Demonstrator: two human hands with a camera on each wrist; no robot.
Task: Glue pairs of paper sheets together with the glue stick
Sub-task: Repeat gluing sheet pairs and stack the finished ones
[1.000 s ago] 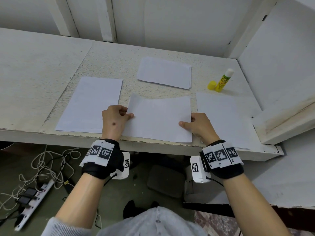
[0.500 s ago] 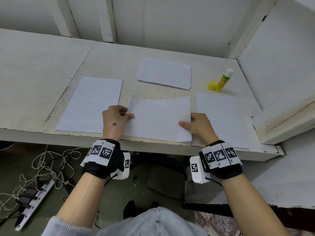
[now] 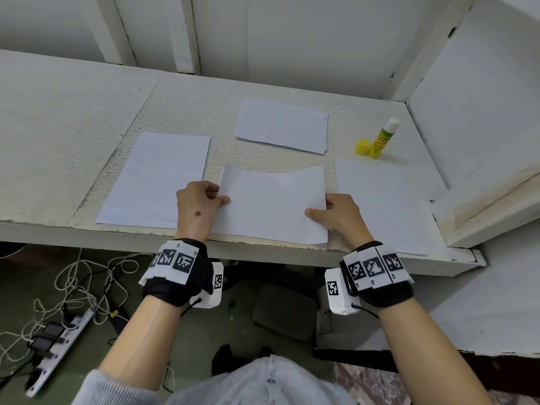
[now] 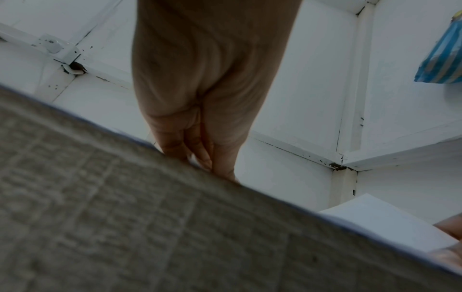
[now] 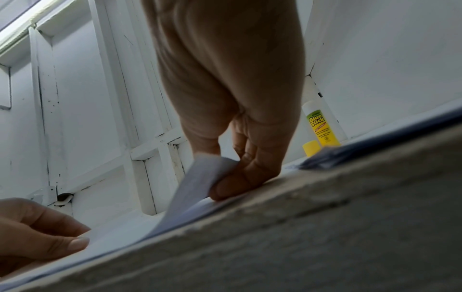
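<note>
The left hand (image 3: 198, 210) and the right hand (image 3: 339, 214) each pinch a side edge of the white rectangular paper sheet (image 3: 271, 204), thumb on top and fingers curled below. It lies at the near edge of the white table (image 3: 73, 112), over another sheet; its far edge bows upward. To do this well, I think both hands should lower it evenly and match the corners before pressing. Its long axis seems to run left to right. The yellow uncapped glue stick (image 3: 382, 138) stands far right
</note>
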